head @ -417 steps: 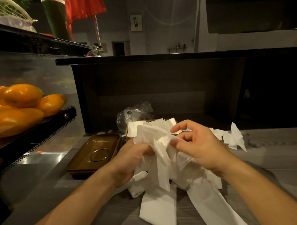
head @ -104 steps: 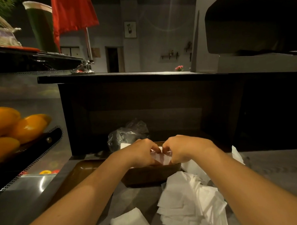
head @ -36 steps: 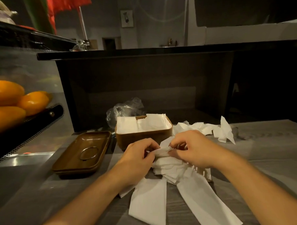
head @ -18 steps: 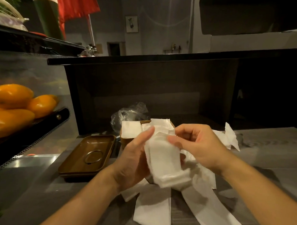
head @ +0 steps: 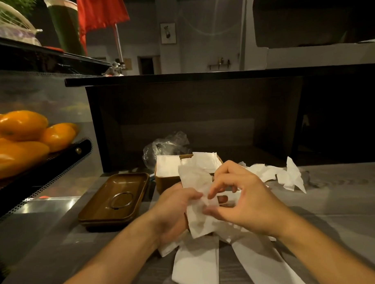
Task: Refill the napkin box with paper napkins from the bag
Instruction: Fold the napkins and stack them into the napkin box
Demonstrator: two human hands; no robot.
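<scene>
A folded stack of white napkins stands upright between both hands, just in front of the brown napkin box. My left hand grips the stack from the left and below. My right hand pinches its right edge with thumb and curled fingers. The box holds white napkins up to its rim. The crumpled clear plastic bag lies behind the box. Loose napkins are spread on the counter under my hands.
The box's brown lid lies upside down to the left. More crumpled napkins sit to the right of the box. Oranges fill a tray at the far left. A dark raised counter wall stands behind everything.
Since half a second ago the stack has been turned more upright and narrower, and my left hand's fingers have curled in around it. My right hand's fingers have bent closer onto its edge.
</scene>
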